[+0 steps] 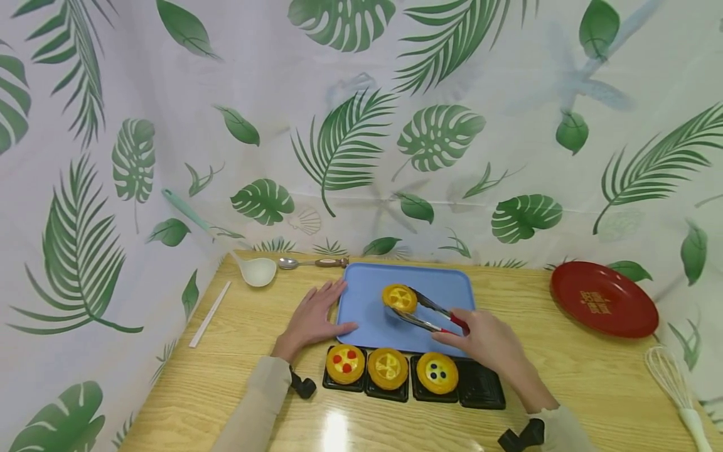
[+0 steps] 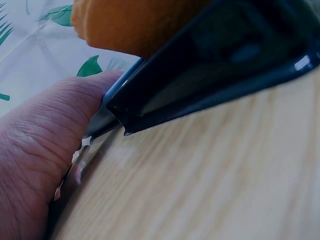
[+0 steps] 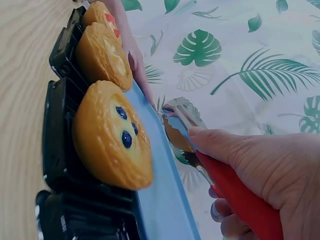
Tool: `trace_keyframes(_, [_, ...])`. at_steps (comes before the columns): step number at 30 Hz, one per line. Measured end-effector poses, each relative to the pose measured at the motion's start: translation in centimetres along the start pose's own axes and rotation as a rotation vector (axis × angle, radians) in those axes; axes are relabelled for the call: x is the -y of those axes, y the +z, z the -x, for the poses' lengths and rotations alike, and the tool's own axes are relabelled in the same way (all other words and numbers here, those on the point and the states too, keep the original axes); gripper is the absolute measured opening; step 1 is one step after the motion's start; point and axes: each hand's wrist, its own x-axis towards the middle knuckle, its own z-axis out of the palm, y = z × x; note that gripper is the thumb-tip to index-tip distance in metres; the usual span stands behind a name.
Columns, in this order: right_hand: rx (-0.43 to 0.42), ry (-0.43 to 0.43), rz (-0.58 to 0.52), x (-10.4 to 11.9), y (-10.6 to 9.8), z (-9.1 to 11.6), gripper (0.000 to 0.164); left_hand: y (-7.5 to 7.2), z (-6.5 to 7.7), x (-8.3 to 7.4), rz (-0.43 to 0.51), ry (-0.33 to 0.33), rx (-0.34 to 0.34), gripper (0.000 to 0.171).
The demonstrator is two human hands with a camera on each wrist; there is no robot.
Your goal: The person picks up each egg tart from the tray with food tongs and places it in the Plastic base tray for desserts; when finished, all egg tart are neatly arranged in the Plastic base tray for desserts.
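My right hand grips the red handles of a pair of tongs, whose metal arms close around an egg tart with wedge-like pale topping. The tart is over the blue tray. My left hand rests at the tray's left edge, fingers extended along it and thumb across the front left corner. Before the tray stand small black square holders: one bears a tart with red pieces, one a wedge-topped tart, one a blueberry-topped tart. The rightmost black holder has no tart.
A red plate leans at the right, with a whisk in front of it. Behind on the left are a ladle, a spoon and white chopsticks. A leaf-patterned cloth closes off the back.
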Motion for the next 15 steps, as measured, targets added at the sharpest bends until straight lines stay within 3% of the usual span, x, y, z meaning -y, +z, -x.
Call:
trace_keyframes(11, [-0.025, 0.121, -0.003, -0.8, -1.6, 4.5, 0.056, -0.1, 0.1, 0.0, 0.015, -0.003, 0.002, 0.107])
trace_keyframes(15, [-0.007, 0.189, -0.012, -1.2, -2.2, 6.5, 0.066, -0.1, 0.1, -0.1, 0.016, -0.001, 0.005, 0.106])
